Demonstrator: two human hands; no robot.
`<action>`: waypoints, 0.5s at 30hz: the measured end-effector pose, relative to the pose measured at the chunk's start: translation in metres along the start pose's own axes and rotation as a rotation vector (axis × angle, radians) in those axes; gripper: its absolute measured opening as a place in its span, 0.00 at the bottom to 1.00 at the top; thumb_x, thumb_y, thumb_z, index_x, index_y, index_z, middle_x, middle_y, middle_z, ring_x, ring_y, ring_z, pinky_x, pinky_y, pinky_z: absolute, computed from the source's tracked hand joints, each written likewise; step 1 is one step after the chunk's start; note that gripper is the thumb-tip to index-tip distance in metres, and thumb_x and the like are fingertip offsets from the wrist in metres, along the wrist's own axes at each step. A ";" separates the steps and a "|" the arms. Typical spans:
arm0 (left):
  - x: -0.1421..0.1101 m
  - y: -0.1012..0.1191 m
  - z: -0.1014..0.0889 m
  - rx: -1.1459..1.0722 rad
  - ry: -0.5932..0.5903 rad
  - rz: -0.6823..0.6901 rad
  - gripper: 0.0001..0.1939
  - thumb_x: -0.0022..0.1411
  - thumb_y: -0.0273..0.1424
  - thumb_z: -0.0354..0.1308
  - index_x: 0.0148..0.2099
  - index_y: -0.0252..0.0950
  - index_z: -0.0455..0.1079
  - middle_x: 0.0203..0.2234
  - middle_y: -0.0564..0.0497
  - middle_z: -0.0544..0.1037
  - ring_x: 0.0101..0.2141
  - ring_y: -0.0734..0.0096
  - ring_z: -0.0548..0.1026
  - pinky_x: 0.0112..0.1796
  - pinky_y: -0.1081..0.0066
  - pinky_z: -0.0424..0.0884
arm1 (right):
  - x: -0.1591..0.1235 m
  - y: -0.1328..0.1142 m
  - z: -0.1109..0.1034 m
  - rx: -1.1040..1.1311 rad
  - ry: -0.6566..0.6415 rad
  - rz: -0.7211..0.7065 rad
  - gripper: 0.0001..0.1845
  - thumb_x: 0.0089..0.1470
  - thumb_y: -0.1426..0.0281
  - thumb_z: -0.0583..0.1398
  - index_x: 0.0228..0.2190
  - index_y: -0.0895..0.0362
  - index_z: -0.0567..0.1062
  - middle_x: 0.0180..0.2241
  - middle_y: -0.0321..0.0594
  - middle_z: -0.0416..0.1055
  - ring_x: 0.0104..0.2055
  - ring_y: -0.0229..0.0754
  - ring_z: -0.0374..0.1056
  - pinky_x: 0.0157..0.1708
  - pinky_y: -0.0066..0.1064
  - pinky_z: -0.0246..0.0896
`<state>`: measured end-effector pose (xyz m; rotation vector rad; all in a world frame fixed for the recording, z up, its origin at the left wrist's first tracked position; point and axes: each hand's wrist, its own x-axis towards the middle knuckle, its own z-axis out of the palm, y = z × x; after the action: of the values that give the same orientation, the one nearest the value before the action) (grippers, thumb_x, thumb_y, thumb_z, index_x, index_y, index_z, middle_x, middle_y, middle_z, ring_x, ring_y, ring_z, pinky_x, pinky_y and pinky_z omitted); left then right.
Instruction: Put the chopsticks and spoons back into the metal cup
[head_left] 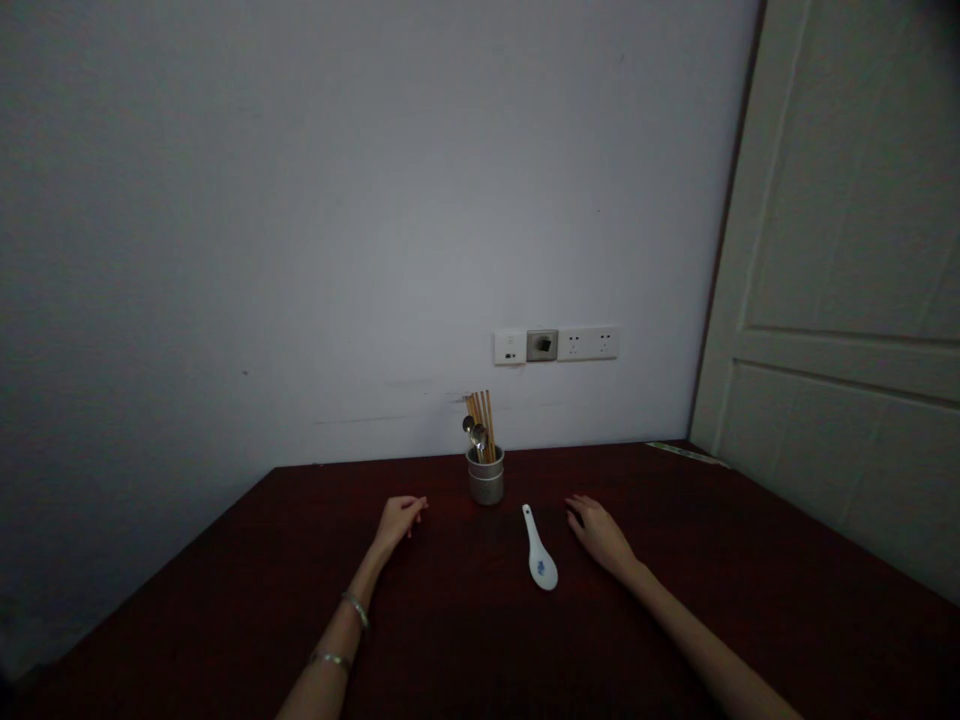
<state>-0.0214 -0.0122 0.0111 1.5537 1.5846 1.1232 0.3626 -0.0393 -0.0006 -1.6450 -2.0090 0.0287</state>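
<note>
The spoon (538, 555) looks smooth, glossy ceramic; the cup (487, 486) dull metal; the chopsticks (490, 425) wooden; the wall (375, 220) matt.

L hand (399, 517) lower ctr-left, R hand (598, 530) lower ctr-right, white spoon (539, 560) btwn; cup (486, 488) w/ chopsticks (490, 420) lower ctr.

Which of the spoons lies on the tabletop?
The white spoon with the blue mark, nearest the right hand; the metal spoons stand in the grey container.

PLACE: seemingly a home | SIGNS: porcelain spoon (541, 566), chopsticks (490, 428) in holder (486, 488), wall sockets (588, 344)
</note>
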 end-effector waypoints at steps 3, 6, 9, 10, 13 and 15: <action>-0.003 0.003 0.000 0.027 0.005 -0.017 0.28 0.45 0.52 0.50 0.29 0.28 0.71 0.13 0.57 0.63 0.11 0.82 0.57 0.13 0.77 0.51 | -0.001 -0.003 -0.002 -0.040 -0.003 -0.006 0.21 0.52 0.71 0.49 0.45 0.65 0.70 0.49 0.52 0.65 0.54 0.47 0.58 0.54 0.36 0.49; -0.006 0.007 0.000 0.042 0.001 -0.026 0.30 0.43 0.53 0.50 0.30 0.28 0.71 0.13 0.57 0.63 0.11 0.82 0.56 0.14 0.77 0.51 | -0.001 -0.005 -0.004 -0.045 -0.005 -0.004 0.21 0.52 0.71 0.49 0.44 0.65 0.71 0.49 0.52 0.65 0.53 0.47 0.58 0.53 0.35 0.49; -0.011 0.018 0.000 0.020 -0.020 0.003 0.28 0.46 0.52 0.49 0.29 0.29 0.70 0.13 0.57 0.63 0.11 0.82 0.55 0.14 0.78 0.50 | -0.002 -0.006 -0.005 -0.040 -0.007 0.002 0.21 0.52 0.71 0.49 0.44 0.65 0.71 0.49 0.53 0.64 0.53 0.47 0.58 0.53 0.36 0.49; -0.014 0.026 0.000 0.015 -0.037 0.022 0.27 0.47 0.52 0.49 0.28 0.29 0.70 0.12 0.57 0.62 0.11 0.83 0.55 0.14 0.78 0.49 | -0.002 -0.006 -0.005 -0.043 -0.007 0.002 0.21 0.52 0.71 0.49 0.44 0.65 0.71 0.49 0.53 0.64 0.54 0.47 0.58 0.53 0.36 0.49; -0.028 0.060 0.002 0.047 -0.208 0.084 0.26 0.51 0.50 0.47 0.26 0.30 0.68 0.12 0.56 0.63 0.12 0.83 0.56 0.15 0.79 0.50 | -0.003 -0.007 -0.006 -0.063 0.005 -0.007 0.21 0.52 0.71 0.49 0.44 0.66 0.71 0.49 0.53 0.65 0.53 0.48 0.58 0.53 0.36 0.49; -0.041 0.087 0.009 0.089 -0.430 0.106 0.26 0.52 0.50 0.47 0.25 0.30 0.69 0.13 0.54 0.66 0.13 0.82 0.59 0.16 0.79 0.53 | -0.004 -0.008 -0.006 -0.077 0.014 -0.016 0.21 0.52 0.71 0.48 0.44 0.66 0.71 0.48 0.53 0.65 0.53 0.47 0.58 0.53 0.35 0.49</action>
<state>0.0285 -0.0570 0.0808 1.8114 1.2867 0.7127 0.3588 -0.0467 0.0061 -1.6715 -2.0356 -0.0662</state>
